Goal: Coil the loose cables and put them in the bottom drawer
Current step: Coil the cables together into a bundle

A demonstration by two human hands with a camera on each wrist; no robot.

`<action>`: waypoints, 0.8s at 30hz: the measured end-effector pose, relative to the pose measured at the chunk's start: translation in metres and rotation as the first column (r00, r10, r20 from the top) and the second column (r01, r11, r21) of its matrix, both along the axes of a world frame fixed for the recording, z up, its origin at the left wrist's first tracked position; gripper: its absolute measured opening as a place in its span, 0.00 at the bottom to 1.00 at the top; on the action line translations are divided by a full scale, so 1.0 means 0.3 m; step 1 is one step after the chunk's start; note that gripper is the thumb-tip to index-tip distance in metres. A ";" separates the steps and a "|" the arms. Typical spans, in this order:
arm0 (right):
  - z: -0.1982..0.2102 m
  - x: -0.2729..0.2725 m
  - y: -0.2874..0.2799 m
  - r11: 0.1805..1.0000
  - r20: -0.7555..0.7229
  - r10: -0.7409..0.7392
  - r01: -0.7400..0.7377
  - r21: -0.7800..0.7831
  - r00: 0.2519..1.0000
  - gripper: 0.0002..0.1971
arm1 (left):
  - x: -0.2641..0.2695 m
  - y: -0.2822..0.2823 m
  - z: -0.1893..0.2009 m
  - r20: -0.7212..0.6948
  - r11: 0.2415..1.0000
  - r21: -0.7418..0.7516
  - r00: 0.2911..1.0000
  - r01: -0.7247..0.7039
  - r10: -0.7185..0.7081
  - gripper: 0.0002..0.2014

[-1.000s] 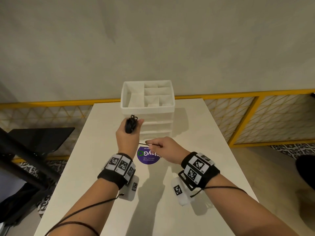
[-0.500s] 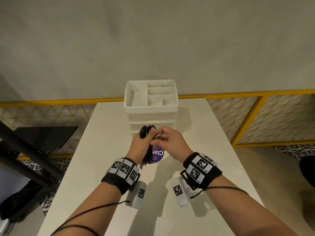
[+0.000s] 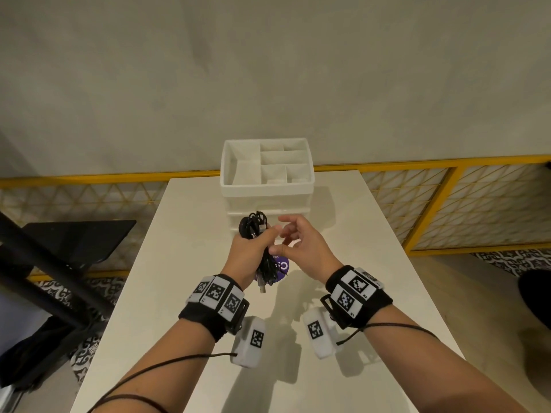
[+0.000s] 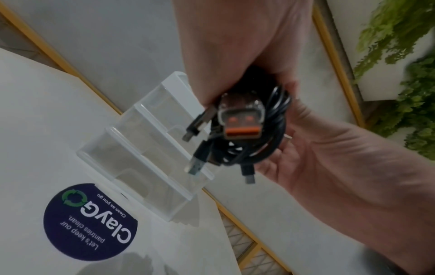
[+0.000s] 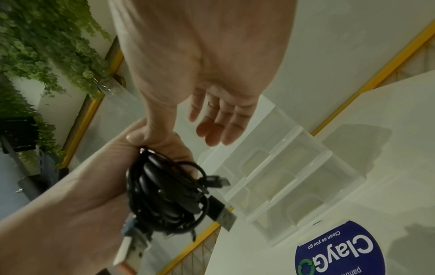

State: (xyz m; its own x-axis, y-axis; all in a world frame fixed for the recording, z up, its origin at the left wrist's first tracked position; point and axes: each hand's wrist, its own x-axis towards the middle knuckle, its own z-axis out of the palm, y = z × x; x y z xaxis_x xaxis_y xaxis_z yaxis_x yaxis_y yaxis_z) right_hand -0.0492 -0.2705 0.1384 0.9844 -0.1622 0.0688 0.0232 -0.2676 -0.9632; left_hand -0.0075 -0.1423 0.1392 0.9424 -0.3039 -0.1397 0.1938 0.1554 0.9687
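Head view: the left hand [image 3: 249,248] holds the bundle of black cables [image 3: 262,248] upright above the white table [image 3: 185,293], fingers curled round its middle; loops stick out above the fist and a USB plug [image 3: 262,287] dangles below, over the purple round sticker [image 3: 281,268]. The right hand [image 3: 301,247] sits just right of the bundle with fingers spread and loosely bent, holding nothing. The white drawer organiser [image 3: 267,186] stands just beyond the hands at the far end of the table; its drawers look closed, though the hands hide the lowest one. Opening it one-handed may drag the light unit along the table.

Left wrist view: several plugs hang free from the coils [image 4: 254,148], among them an orange-tongued USB plug [image 4: 241,122]; nothing ties the bundle, so if the grip slackens the loops may spring apart and the ends slip out.

Right wrist view: the right fingers [image 5: 221,122] are straight and slightly apart, pointing toward the clear drawer fronts [image 5: 294,186]; the left thumb [image 5: 139,135] presses the bundle [image 5: 169,193] from above. Protruding plugs could catch on the drawer's edge, or the bundle could unwind inside and jam it.
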 end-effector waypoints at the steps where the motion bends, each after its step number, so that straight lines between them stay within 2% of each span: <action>1: -0.003 0.002 0.000 0.999 -0.045 0.031 -0.032 -0.011 0.999 0.34 | 0.003 0.004 0.000 0.009 1.000 0.007 1.000 -0.030 0.030 0.10; 3: -0.006 0.000 0.004 0.991 -0.130 0.131 -0.134 -0.013 0.983 0.43 | 0.007 0.011 -0.001 0.029 0.997 0.006 0.996 -0.079 0.079 0.08; 5: -0.005 -0.004 0.019 0.962 -0.173 0.253 -0.267 -0.062 0.952 0.45 | -0.001 0.013 0.013 0.010 0.995 -0.029 0.996 -0.092 0.092 0.02; 7: 0.010 -0.009 0.045 0.936 -0.196 0.301 -0.329 -0.126 0.933 0.39 | -0.010 0.009 0.023 -0.031 0.996 -0.063 0.997 -0.067 0.065 0.05; 10: 0.044 -0.007 0.079 0.938 -0.202 0.285 -0.316 -0.144 0.937 0.31 | -0.016 0.005 0.042 -0.051 1.000 -0.018 0.999 -0.012 0.011 0.05; 13: 0.064 0.003 0.097 0.932 -0.219 0.303 -0.336 -0.136 0.927 0.27 | 0.005 0.010 0.048 -0.035 0.997 0.044 0.998 0.057 -0.056 0.15; 15: 0.064 0.014 0.104 0.947 -0.230 0.272 -0.302 -0.109 0.934 0.25 | 0.024 0.015 0.048 -0.025 0.990 0.076 0.993 0.115 -0.113 0.18; 19: 0.058 0.027 0.127 0.994 -0.220 0.101 -0.109 -0.024 0.970 0.22 | 0.046 0.008 0.048 0.021 0.977 0.117 0.983 0.180 -0.184 0.18; 22: 0.039 0.027 0.148 1.000 -0.208 0.019 -0.023 -0.016 0.978 0.21 | 0.053 0.005 0.045 0.033 0.969 0.132 0.976 0.211 -0.217 0.16; 24: 0.020 0.025 0.150 1.000 -0.194 -0.011 0.006 -0.025 0.981 0.20 | 0.060 0.003 0.029 0.023 0.958 0.154 0.968 0.243 -0.249 0.19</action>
State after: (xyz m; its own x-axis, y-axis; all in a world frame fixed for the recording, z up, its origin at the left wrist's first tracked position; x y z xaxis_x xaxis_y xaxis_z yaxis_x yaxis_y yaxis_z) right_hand -0.0416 -0.2255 0.1444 0.9780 -0.1711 -0.1196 -0.1660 -0.2901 -0.9425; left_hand 0.0105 -0.1413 0.1480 0.8469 -0.5061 -0.1633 0.1669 -0.0385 0.9852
